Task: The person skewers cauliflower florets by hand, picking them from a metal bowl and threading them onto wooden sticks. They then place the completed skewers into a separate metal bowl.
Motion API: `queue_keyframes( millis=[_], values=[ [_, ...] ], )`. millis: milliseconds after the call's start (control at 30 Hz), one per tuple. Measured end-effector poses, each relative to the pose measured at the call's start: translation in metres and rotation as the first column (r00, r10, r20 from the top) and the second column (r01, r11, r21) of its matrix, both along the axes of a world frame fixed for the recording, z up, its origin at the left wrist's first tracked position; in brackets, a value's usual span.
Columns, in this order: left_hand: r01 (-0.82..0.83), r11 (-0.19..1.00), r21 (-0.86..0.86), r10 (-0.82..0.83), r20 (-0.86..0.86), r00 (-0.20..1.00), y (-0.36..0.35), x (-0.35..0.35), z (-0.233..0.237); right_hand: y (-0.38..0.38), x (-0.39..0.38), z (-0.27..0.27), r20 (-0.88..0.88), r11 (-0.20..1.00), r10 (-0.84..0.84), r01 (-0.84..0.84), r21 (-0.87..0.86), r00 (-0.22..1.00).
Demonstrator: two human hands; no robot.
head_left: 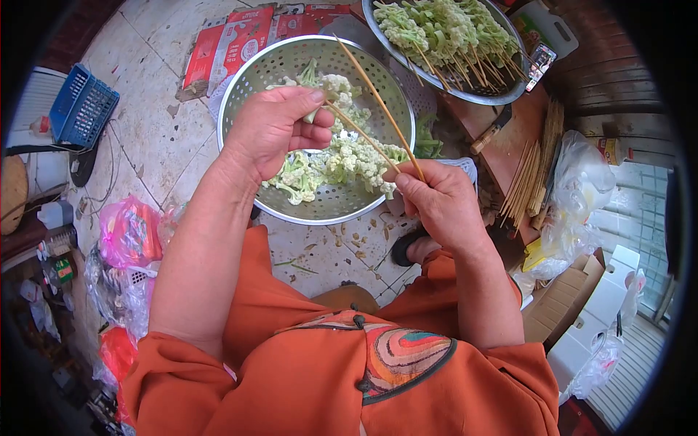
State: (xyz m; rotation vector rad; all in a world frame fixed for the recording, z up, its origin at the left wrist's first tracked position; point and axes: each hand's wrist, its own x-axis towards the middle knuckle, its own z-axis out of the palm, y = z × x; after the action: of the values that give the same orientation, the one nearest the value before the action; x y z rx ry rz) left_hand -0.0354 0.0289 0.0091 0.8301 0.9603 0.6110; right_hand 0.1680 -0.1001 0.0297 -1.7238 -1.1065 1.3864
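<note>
No legible text anywhere. Red flattened cartons (240,40), on the floor beyond the left hand (273,127) and its pinch on the floret (333,86), carry white print and a round mark, too blurred to read. Small bottle (62,270) far out to the left of that grip has a green label, unreadable. Phone (542,64), up and to the right of the right hand (440,203) gripping the skewers (372,97), shows a lit screen with nothing readable on it.
</note>
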Motion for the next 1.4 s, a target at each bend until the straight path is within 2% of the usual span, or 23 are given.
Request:
queue_keyframes(
  millis=[100,167,200,333,367,400,467,533,633,700,867,933,967,1000,1033,1067,1100,1133,1167,1200,1267,1333,1400],
  values=[
    [0.05,0.999,-0.006,-0.051,-0.099,0.994,-0.005,0.007,0.002,0.001,-0.004,0.0,0.023,1.0,0.005,-0.005,0.02,1.0],
    [0.109,0.993,-0.05,-0.112,-0.057,0.992,-0.022,0.02,0.002,0.005,-0.006,-0.001,0.038,0.999,0.017,-0.019,0.035,0.999],
    [0.166,0.982,-0.088,-0.168,-0.013,0.986,-0.029,0.025,0.001,0.008,-0.007,-0.002,-0.013,1.0,0.001,0.0,0.01,1.0],
    [0.111,0.992,-0.051,-0.111,0.014,0.994,-0.022,0.02,0.0,0.013,-0.006,-0.001,-0.102,1.0,0.002,-0.002,0.001,0.995],
    [0.048,0.999,0.001,-0.047,-0.034,0.998,-0.019,0.018,0.004,0.013,-0.005,0.001,-0.09,1.0,-0.014,0.013,-0.013,0.996],
    [0.05,0.999,-0.008,-0.051,-0.039,0.998,-0.013,0.014,0.004,0.014,-0.005,0.003,-0.094,1.0,-0.018,0.016,-0.021,0.995],
    [-0.023,0.998,0.056,0.023,0.003,1.0,-0.004,0.008,0.003,0.015,-0.005,0.008,-0.095,1.0,-0.009,0.012,0.028,0.995],
    [-0.007,0.999,0.052,0.008,-0.023,1.0,-0.006,0.01,0.005,0.013,-0.007,0.005,-0.09,0.999,-0.024,0.027,0.033,0.996],
    [0.049,0.998,0.032,-0.049,0.009,0.999,-0.013,0.013,0.007,0.009,-0.01,0.0,-0.091,0.995,-0.051,0.058,0.079,0.994],
    [0.185,0.982,-0.047,-0.186,-0.017,0.982,-0.027,0.023,0.009,0.009,-0.012,-0.001,-0.071,0.993,-0.058,0.065,0.101,0.996],
    [0.202,0.978,-0.044,-0.201,0.03,0.979,-0.028,0.023,0.003,0.013,-0.014,0.0,-0.019,0.989,-0.059,0.061,0.135,0.998],
    [0.175,0.983,0.057,-0.173,-0.036,0.984,-0.02,0.02,0.007,0.015,-0.011,-0.002,-0.026,0.983,-0.062,0.066,0.169,0.998],
    [0.11,0.987,0.12,-0.088,-0.17,0.982,-0.016,0.018,0.008,0.015,-0.008,-0.003,-0.078,0.983,-0.093,0.104,0.151,0.993],
    [0.111,0.987,0.119,-0.09,-0.171,0.981,-0.008,0.013,0.001,0.015,-0.005,-0.003,-0.129,0.981,-0.123,0.14,0.132,0.984],
    [0.248,0.931,0.268,-0.126,-0.403,0.906,0.001,0.005,-0.011,0.014,-0.003,-0.002,-0.09,0.984,-0.104,0.115,0.138,0.991],
    [0.406,0.835,0.371,-0.107,-0.615,0.781,0.006,0.001,-0.022,0.013,-0.003,-0.001,-0.092,0.983,-0.104,0.116,0.141,0.99],
    [0.407,0.834,0.373,-0.106,-0.615,0.781,0.007,0.0,-0.03,0.012,-0.004,0.0,-0.051,0.987,-0.093,0.098,0.125,0.994],
    [0.605,0.756,0.251,-0.166,-0.82,0.548,0.006,0.0,-0.04,0.011,-0.005,0.0,-0.01,0.991,-0.081,0.082,0.106,0.997],
    [0.747,0.661,0.074,-0.187,-0.947,0.259,0.004,0.0,-0.046,0.01,-0.006,-0.001,-0.011,0.991,-0.083,0.084,0.105,0.996],
    [0.748,0.659,0.073,-0.189,-0.947,0.258,-0.001,0.002,-0.053,0.01,-0.008,-0.002,0.024,0.989,-0.064,0.06,0.138,0.998],
    [0.829,0.539,-0.151,-0.106,-0.988,-0.111,-0.012,0.008,-0.063,0.01,-0.01,-0.003,0.06,0.985,-0.045,0.034,0.171,0.997],
    [0.827,0.54,-0.158,-0.088,-0.987,-0.131,-0.015,0.004,-0.083,0.01,-0.011,-0.002,0.106,0.972,-0.031,0.005,0.233,0.994],
    [0.825,0.54,-0.165,-0.068,-0.986,-0.152,-0.013,0.004,-0.083,0.008,-0.01,-0.003,0.113,0.967,-0.021,-0.008,0.253,0.993]
  ],
)
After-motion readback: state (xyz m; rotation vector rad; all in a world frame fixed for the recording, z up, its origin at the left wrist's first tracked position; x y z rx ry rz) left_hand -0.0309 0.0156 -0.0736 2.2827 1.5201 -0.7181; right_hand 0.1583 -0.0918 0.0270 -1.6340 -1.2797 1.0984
